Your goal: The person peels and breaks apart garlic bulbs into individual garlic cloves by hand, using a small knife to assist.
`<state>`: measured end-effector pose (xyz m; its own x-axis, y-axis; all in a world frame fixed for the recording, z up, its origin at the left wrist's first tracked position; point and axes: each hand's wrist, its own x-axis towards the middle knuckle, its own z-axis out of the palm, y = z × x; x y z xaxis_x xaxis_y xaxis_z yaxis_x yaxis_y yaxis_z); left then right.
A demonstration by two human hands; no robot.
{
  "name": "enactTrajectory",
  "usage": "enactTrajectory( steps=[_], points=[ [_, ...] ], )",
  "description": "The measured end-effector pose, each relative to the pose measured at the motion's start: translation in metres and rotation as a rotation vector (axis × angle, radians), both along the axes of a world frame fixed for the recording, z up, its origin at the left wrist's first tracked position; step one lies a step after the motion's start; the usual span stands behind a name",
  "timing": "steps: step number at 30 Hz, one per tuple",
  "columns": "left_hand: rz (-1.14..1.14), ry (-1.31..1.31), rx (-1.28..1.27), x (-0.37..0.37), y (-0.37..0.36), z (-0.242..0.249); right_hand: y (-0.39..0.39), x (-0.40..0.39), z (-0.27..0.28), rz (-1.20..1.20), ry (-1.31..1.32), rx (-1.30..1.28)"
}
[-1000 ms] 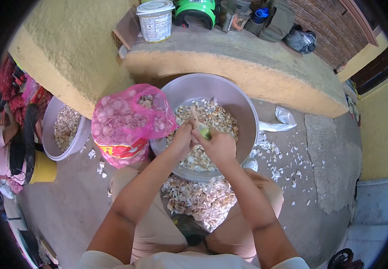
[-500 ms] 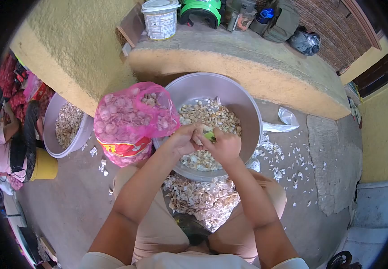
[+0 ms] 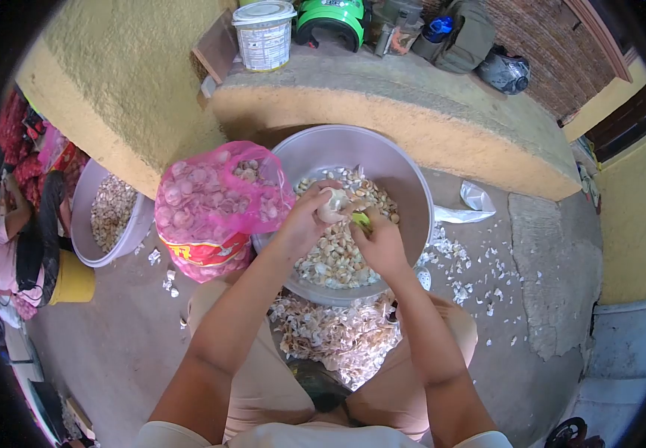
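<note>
Pale and papery, a garlic bulb [image 3: 334, 203] is pinched in the fingers of the left hand [image 3: 309, 218], held above the metal basin [image 3: 412, 187] of peeled cloves. The right hand [image 3: 377, 240] is closed around a small green-handled tool [image 3: 361, 219], whose tip meets the bulb. A pink plastic bag [image 3: 214, 201] of unpeeled garlic leans against the basin's left rim. Loose skins [image 3: 338, 332] lie heaped on the floor between the person's knees. A second basin [image 3: 99, 216] stands further left, beside another person [image 3: 9, 246]. A white tub [image 3: 264, 33] sits on the plastered ledge [image 3: 412, 112] above.
</note>
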<state>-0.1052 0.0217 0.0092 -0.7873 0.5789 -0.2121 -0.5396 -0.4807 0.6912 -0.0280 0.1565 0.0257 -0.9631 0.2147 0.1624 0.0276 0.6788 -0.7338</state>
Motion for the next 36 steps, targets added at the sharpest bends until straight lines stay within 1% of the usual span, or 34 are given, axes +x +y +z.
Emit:
enactTrajectory(
  steps=[2,3,5,6,8,11,12,14,17,21,23,27,29,30,32,35,36],
  points=[
    [0.075,-0.031,0.042,-0.003,0.003,-0.012,0.005,0.002,-0.001,0.079,-0.051,-0.006],
    [0.114,-0.045,0.062,-0.005,0.004,-0.016,0.009,0.001,-0.008,0.06,-0.061,-0.122],
    [0.069,-0.105,0.105,-0.009,-0.003,-0.01,0.015,-0.002,-0.024,0.025,-0.075,-0.352],
    [0.048,-0.132,0.128,-0.012,-0.004,-0.007,0.013,-0.002,-0.019,0.031,-0.143,-0.419],
    [0.088,-0.043,0.027,-0.007,0.001,-0.01,0.009,0.0,-0.006,0.041,-0.289,-0.551],
    [0.139,0.133,-0.109,-0.003,0.008,-0.02,-0.001,0.002,0.003,0.069,-0.355,-0.561],
    [0.154,0.202,-0.15,-0.002,0.011,-0.019,-0.002,0.003,0.009,0.077,-0.375,-0.515],
    [0.184,0.212,-0.191,0.002,0.013,-0.016,-0.003,0.003,0.019,0.098,-0.415,-0.422],
    [0.243,0.201,-0.194,0.008,0.018,-0.006,-0.006,0.003,0.024,0.072,-0.39,-0.404],
    [0.309,0.231,-0.216,0.014,0.023,-0.005,-0.005,0.0,0.017,0.034,-0.435,-0.48],
    [0.285,0.205,-0.271,0.017,0.022,-0.006,-0.005,-0.001,0.009,0.017,-0.425,-0.488],
    [0.291,0.23,-0.289,0.016,0.021,-0.013,-0.014,-0.003,-0.006,-0.082,-0.317,-0.245],
    [0.323,0.45,-0.274,0.017,0.019,-0.011,-0.022,-0.001,-0.001,-0.126,-0.23,-0.105],
    [0.339,0.56,-0.266,0.017,0.018,-0.01,-0.025,0.0,-0.002,-0.12,-0.241,-0.193],
    [0.441,0.779,-0.34,0.019,0.017,-0.011,-0.03,0.003,-0.006,-0.107,-0.264,-0.368],
    [0.565,1.105,-0.426,0.018,0.015,-0.011,-0.031,0.003,-0.005,-0.136,-0.503,-0.706],
    [0.601,1.214,-0.449,0.018,0.014,-0.01,-0.031,0.002,-0.006,-0.139,-0.534,-0.768]
  ],
)
